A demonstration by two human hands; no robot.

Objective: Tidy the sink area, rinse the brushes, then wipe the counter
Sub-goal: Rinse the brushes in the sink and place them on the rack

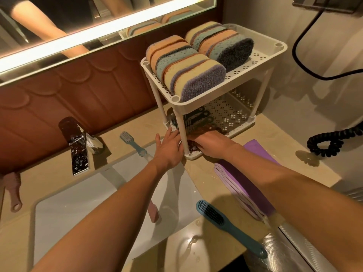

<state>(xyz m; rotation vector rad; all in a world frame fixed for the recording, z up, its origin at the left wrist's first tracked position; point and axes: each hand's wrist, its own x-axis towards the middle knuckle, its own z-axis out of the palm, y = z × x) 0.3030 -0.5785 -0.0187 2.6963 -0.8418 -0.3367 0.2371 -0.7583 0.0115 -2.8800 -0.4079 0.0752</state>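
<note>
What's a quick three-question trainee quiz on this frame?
1. True or false: the sponges sit on the lower shelf of the rack.
2. The right hand reaches into: A) the sink B) the rack's lower shelf C) the faucet.
3. What colour are the folded cloths?
Key: 1 false, the sponges are on the top shelf; 2 B; 3 purple.
</note>
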